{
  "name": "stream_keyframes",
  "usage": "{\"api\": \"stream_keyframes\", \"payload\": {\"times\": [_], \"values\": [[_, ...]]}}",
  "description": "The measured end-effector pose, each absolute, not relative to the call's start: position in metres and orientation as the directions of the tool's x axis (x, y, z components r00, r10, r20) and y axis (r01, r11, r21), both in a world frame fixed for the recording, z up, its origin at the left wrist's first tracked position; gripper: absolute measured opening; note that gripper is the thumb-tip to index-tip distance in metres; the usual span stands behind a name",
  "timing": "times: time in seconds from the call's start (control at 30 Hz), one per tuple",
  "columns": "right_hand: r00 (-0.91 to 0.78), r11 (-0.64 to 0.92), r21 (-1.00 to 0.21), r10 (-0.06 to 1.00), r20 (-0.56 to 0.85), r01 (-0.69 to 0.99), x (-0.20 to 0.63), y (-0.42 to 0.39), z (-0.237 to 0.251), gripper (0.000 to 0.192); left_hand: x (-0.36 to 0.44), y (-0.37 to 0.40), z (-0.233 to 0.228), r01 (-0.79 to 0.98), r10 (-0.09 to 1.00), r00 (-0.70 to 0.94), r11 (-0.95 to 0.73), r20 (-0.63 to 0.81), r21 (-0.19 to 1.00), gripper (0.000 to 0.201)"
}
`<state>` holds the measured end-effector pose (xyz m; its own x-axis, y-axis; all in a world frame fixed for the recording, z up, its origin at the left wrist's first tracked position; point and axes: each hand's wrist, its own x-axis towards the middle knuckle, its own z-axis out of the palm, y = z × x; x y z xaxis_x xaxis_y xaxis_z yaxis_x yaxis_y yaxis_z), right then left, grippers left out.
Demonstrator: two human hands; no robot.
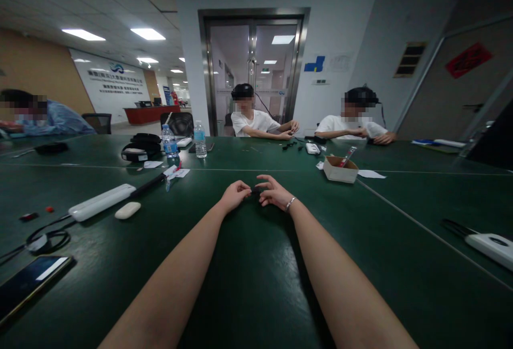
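Glossy dark green table (248, 285), smooth and reflective. Left hand (234, 195) and right hand (274, 193) meet at mid-table, fingertips pinched together from both sides on a small black object (255, 191), too small to identify. Beyond, right: an open cardboard box (340, 170); left: two clear plastic bottles (184, 140).

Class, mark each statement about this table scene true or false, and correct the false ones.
1. Both hands, left hand and right hand, meet at a small dark object. True.
2. The bracelet is on the left wrist. False: it is on the right wrist.
3. Two water bottles stand on the table. True.
4. The cardboard box lies left of the hands. False: it is to their right.
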<state>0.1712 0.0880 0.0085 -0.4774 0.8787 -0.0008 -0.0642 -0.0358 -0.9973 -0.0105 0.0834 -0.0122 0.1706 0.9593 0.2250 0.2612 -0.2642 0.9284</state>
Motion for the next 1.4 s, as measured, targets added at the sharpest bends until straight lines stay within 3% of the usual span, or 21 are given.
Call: {"api": "stream_keyframes", "payload": {"times": [0.07,0.2,0.37,0.53,0.77,0.83,0.97,1.03,1.2,1.4], "values": [[-0.483,-0.035,-0.996,0.876,0.009,-0.082,0.173,0.088,0.009,0.053,-0.011,0.083,-0.013,0.263,0.958,0.175,-0.267,0.227,0.927,0.013],[-0.391,-0.045,-0.997,0.918,-0.065,0.059,0.165,0.095,0.003,0.031,-0.011,0.084,-0.015,0.275,0.951,0.183,-0.292,0.248,0.916,0.016],[-0.380,0.014,-0.993,0.924,-0.032,0.118,0.163,0.099,-0.001,0.027,-0.011,0.083,-0.013,0.272,0.956,0.174,-0.278,0.237,0.921,0.014],[-0.449,0.021,-0.996,0.891,0.060,-0.091,0.175,0.089,0.007,0.077,-0.010,0.080,-0.008,0.236,0.968,0.152,-0.229,0.197,0.944,0.011],[-0.343,-0.084,-0.995,0.934,-0.100,0.062,0.164,0.095,0.004,0.036,-0.009,0.079,-0.007,0.210,0.966,0.152,-0.236,0.207,0.949,0.011],[-0.380,-0.066,-0.997,0.922,-0.079,0.049,0.165,0.095,0.004,0.038,-0.009,0.079,-0.007,0.213,0.968,0.147,-0.230,0.202,0.950,0.011],[-0.449,-0.026,-0.995,0.893,0.021,-0.098,0.173,0.089,0.008,0.071,-0.010,0.080,-0.007,0.220,0.974,0.131,-0.212,0.186,0.952,0.011],[-0.419,-0.054,-0.994,0.908,-0.008,-0.098,0.173,0.087,0.010,0.067,-0.010,0.080,-0.007,0.213,0.973,0.131,-0.213,0.188,0.954,0.011],[-0.361,-0.118,-0.993,0.925,-0.115,0.013,0.164,0.092,0.008,0.034,-0.009,0.080,-0.006,0.209,0.974,0.128,-0.210,0.186,0.955,0.011],[-0.395,-0.059,-0.998,0.917,-0.061,0.019,0.166,0.093,0.006,0.039,-0.011,0.082,-0.008,0.214,0.974,0.125,-0.213,0.189,0.953,0.011]]}}
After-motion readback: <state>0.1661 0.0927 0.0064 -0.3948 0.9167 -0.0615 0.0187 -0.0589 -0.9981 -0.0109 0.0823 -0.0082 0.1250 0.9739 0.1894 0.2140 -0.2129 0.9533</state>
